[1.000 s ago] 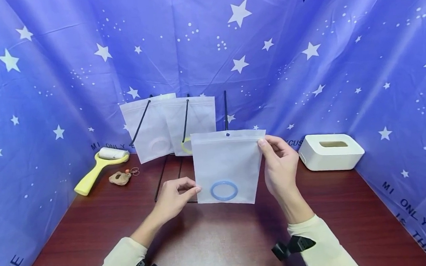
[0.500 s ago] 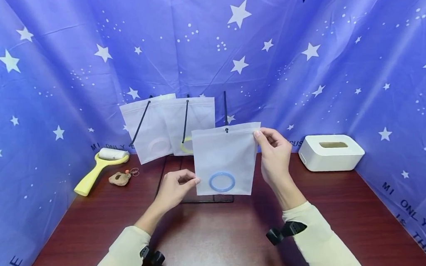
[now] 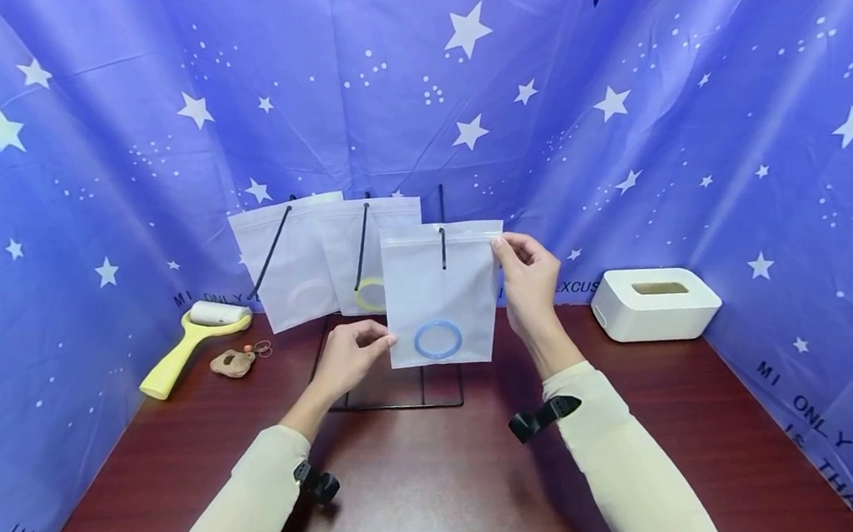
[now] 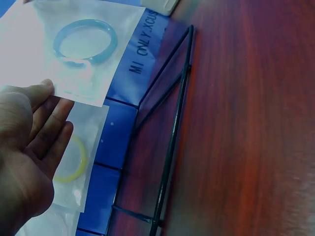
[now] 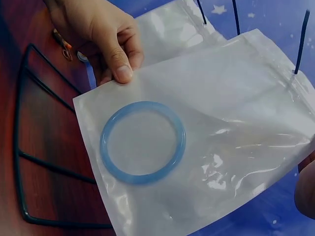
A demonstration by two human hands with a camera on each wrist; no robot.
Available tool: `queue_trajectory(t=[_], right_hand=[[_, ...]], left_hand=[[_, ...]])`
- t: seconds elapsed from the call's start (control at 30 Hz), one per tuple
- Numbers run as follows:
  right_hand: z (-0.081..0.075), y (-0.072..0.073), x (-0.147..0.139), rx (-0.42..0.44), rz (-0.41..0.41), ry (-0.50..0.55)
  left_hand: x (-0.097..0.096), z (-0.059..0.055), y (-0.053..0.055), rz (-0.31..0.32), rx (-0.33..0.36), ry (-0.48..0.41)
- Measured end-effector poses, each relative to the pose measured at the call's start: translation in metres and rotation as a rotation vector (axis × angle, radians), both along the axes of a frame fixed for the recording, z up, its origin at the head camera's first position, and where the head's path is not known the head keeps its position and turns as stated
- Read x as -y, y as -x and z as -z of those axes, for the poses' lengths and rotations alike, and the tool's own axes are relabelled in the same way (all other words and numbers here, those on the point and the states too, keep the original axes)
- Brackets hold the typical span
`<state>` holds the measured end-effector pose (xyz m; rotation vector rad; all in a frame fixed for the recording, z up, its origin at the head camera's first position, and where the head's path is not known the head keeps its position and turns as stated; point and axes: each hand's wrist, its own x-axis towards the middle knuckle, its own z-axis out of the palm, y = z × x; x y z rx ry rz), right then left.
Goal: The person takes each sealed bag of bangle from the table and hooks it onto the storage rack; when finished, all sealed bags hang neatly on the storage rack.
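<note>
A translucent white zip bag [image 3: 417, 292] with a blue bangle [image 5: 140, 179] inside hangs upright between both hands. A black hook [image 3: 444, 252] of the wire rack comes through the hole at the bag's top and lies over its front. My left hand [image 3: 349, 360] pinches the bag's lower left edge between thumb and fingers. At the upper right corner, my right hand [image 3: 533, 287] pinches the bag's side. Two similar bags hang on hooks to the left: a middle bag [image 3: 393, 218] with a yellow bangle [image 4: 82, 157], and a far-left bag [image 3: 276, 269] with a pale bangle.
The black wire rack's base [image 3: 407, 405] stands on the dark red table [image 3: 430, 499]. At left lie a yellow lint roller [image 3: 171, 365] and a small brown keychain [image 3: 231, 364]. A white tissue box [image 3: 648, 315] sits at right. Blue starry cloth [image 3: 353, 96] surrounds the table.
Both hands have moved the blue-bangle bag up and away toward the rack. Its hole, earlier in front of the hook, now has the hook through it.
</note>
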<state>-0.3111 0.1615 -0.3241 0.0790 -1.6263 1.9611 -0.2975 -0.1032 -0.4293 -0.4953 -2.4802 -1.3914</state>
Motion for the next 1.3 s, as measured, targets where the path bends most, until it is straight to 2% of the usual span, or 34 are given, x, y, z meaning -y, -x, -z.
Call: queue_trajectory(t=[0.27,0.37,0.6,0.83,1.07,1.3], right_hand=[[-0.003,0.021,-0.003,0.036,0.04,-0.008],[-0.004,0.029,-0.002,0.063,0.062,-0.015],[-0.007,0.045,0.002,0.096,0.089,-0.003],[-0.012,0.06,0.002,0.108,0.116,0.014],[-0.006,0.073,0.005,0.132,0.107,0.052],[-0.001,0.074,0.005,0.132,0.092,0.049]], left_hand=[[-0.006,-0.004,0.025,-0.052,-0.001,0.031],[-0.007,-0.005,0.034,-0.065,0.016,0.013],[-0.013,-0.003,0.048,-0.093,0.035,-0.038],[-0.021,-0.007,0.066,-0.146,0.027,-0.057],[-0.02,-0.009,0.072,-0.208,0.058,-0.075],[-0.02,-0.01,0.073,-0.236,0.089,-0.14]])
